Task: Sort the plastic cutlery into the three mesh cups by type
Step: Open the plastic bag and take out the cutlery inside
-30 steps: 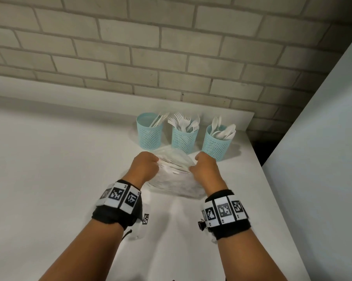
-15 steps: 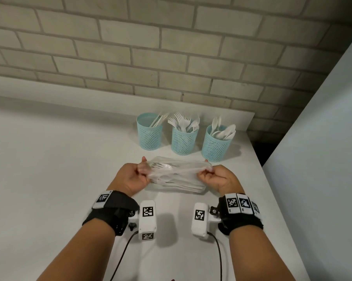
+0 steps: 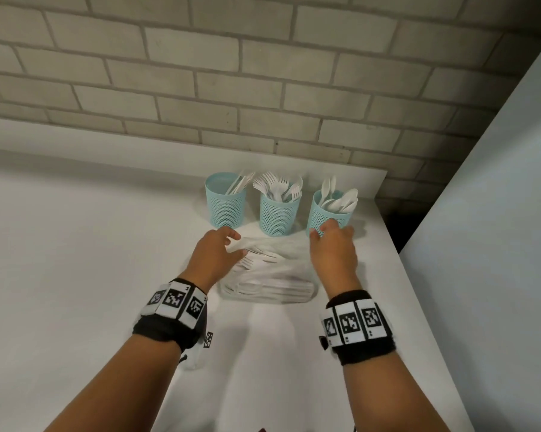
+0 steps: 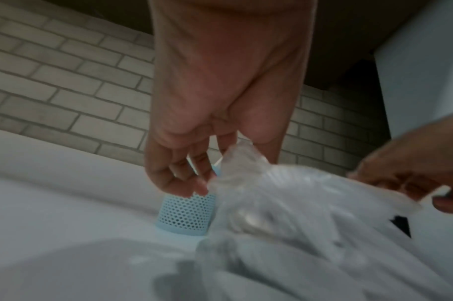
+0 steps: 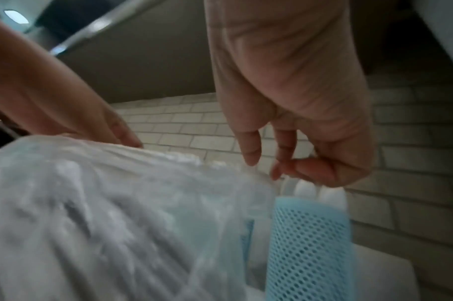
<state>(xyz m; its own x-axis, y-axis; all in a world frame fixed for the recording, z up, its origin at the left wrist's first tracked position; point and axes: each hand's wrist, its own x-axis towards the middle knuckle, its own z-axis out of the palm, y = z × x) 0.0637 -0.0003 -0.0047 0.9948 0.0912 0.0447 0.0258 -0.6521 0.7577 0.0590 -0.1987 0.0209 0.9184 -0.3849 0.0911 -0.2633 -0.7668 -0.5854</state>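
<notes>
Three turquoise mesh cups stand in a row at the wall: the left cup [image 3: 225, 207] has knives, the middle cup [image 3: 278, 215] forks, the right cup [image 3: 327, 215] spoons. A clear plastic bag [image 3: 269, 282] of white cutlery lies just in front of them. My left hand [image 3: 236, 244] pinches the bag's far left edge, palm down. The right hand [image 3: 320, 230] holds the far right edge, close against the spoon cup's base. In the left wrist view, a bag [image 4: 297, 213] corner rises between my left hand's [image 4: 215, 163] thumb and fingers. The right wrist view is blurred, with the right hand [image 5: 271, 169] fingertips at the bag [image 5: 117, 203] rim.
The white counter [image 3: 76, 275] ends at a brick wall behind the cups. A pale panel [image 3: 481, 244] rises at the right, with a dark gap at the counter's far right corner.
Half a second ago both hands held the bag stretched between them, palms up and nearer to me. They have turned palm down and moved forward toward the cups, and the bag lies lower.
</notes>
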